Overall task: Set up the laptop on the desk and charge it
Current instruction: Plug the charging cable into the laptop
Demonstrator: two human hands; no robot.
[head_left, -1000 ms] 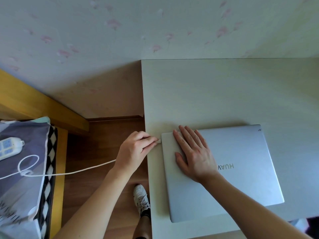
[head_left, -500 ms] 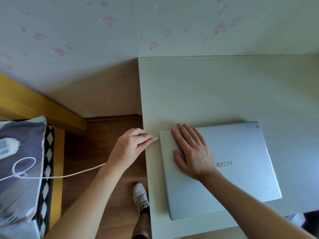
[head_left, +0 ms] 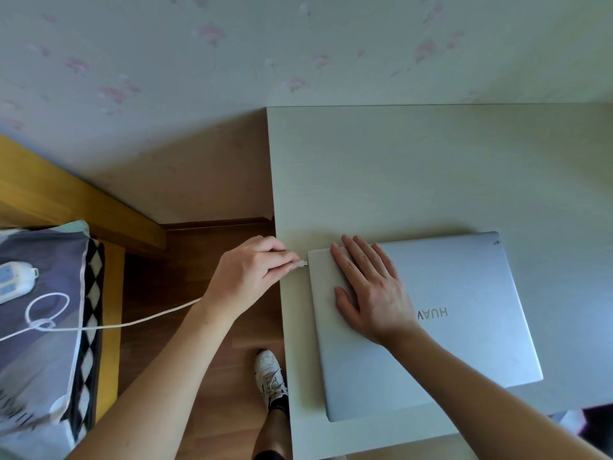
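While the left hand (head_left: 255,270) pinches the charger plug (head_left: 302,263) at the laptop's left side, close to the far corner of the lid, the right hand (head_left: 368,287) lies flat and open on the closed laptop (head_left: 447,327), fingers straight, holding it down. The laptop sits near the bench's (head_left: 398,167) left edge, toward the front. The plug tip is at the port, though whether it is fully seated cannot be told. To do this well, the person should keep the plug level with the laptop's edge and push it straight in, not at an angle, while the flat palm stops the laptop sliding right. The white cable (head_left: 132,323) runs off the bench's left edge across to a power strip (head_left: 15,282) on the bed (head_left: 39,327); leaving it slack keeps it from tugging on the port.
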